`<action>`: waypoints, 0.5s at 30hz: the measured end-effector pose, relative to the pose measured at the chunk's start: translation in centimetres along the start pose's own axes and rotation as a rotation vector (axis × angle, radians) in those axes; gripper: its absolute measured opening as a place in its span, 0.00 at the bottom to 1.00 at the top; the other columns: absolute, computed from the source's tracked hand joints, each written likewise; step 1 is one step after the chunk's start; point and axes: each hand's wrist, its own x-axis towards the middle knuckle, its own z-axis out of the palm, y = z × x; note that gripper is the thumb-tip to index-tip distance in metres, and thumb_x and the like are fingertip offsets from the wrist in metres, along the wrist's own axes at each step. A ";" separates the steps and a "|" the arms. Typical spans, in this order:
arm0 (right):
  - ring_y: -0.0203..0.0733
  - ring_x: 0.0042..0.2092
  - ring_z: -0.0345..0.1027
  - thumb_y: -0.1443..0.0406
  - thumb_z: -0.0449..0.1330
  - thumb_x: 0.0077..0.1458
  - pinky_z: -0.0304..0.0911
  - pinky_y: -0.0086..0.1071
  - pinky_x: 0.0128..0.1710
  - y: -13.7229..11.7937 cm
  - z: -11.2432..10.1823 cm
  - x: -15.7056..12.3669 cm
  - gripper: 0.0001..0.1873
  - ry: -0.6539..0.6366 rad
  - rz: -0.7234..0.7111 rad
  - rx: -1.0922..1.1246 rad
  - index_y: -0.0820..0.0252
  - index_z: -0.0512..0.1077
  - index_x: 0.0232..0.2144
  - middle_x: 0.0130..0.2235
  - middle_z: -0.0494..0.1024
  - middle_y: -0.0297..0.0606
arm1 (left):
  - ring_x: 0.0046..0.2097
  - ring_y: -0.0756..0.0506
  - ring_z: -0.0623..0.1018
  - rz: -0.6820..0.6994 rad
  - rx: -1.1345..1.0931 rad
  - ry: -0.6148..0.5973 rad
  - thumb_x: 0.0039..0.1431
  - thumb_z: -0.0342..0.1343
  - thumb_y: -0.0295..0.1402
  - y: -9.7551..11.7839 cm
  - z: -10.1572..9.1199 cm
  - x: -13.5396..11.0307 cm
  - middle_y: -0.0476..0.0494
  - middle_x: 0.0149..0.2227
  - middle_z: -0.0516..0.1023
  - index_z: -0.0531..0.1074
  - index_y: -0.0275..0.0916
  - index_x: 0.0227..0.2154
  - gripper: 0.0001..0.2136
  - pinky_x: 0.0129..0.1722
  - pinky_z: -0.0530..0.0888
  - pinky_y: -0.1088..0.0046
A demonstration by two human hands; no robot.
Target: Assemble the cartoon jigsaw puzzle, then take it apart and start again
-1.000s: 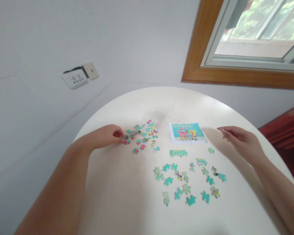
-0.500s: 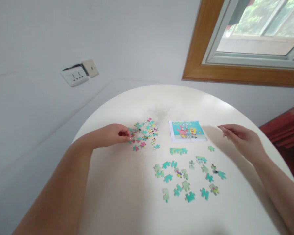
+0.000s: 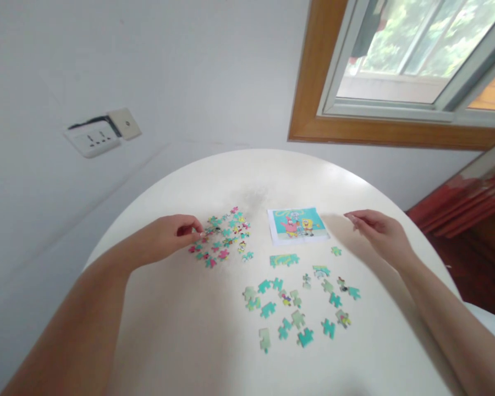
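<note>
My left hand (image 3: 171,236) reaches in from the left to the edge of a heap of loose jigsaw puzzle pieces (image 3: 226,236) in pink, teal and yellow. Its thumb and forefinger are pinched on a puzzle piece there, partly hidden by the fingertips. My right hand (image 3: 375,234) hovers over the table's right side, beside a printed cartoon picture (image 3: 299,225). The fingers of that hand are pressed together; whatever is in them, if anything, does not show. Below the picture lie a joined strip of pieces (image 3: 284,260) and several scattered pieces (image 3: 298,319).
Everything lies on a round white table (image 3: 181,330), its far edge close to the wall. A wall socket (image 3: 93,137) is at the left, a wood-framed window (image 3: 388,121) at upper right. A red curtain (image 3: 449,209) hangs beyond the table's right edge.
The view has turned to the right, so everything sits further left. Some pink and teal pieces now show spread out below my left fingertips. My right hand has kept about the same place.
</note>
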 end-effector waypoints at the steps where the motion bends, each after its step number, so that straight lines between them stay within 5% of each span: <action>1: 0.40 0.33 0.68 0.50 0.59 0.56 0.62 0.33 0.33 -0.1 0.0 0.0 0.19 0.004 0.007 0.000 0.57 0.78 0.38 0.34 0.79 0.39 | 0.29 0.45 0.71 0.020 -0.005 -0.002 0.54 0.49 0.51 0.0 0.1 0.1 0.48 0.25 0.72 0.75 0.41 0.34 0.19 0.28 0.64 0.72; 7: 0.40 0.34 0.69 0.50 0.60 0.55 0.62 0.31 0.32 -0.1 -0.2 -0.1 0.18 0.016 0.007 0.033 0.56 0.78 0.38 0.35 0.79 0.39 | 0.37 0.43 0.74 0.186 -0.015 0.027 0.52 0.53 0.45 0.9 1.2 0.7 0.44 0.36 0.76 0.77 0.40 0.37 0.16 0.37 0.68 0.71; 15: 0.41 0.33 0.70 0.48 0.60 0.55 0.63 0.32 0.31 -0.1 -0.2 -0.1 0.19 0.030 -0.017 -0.002 0.55 0.78 0.37 0.33 0.79 0.38 | 0.35 0.44 0.74 0.189 -0.014 -0.014 0.51 0.54 0.38 1.7 1.9 0.8 0.45 0.32 0.75 0.76 0.39 0.35 0.12 0.35 0.68 0.72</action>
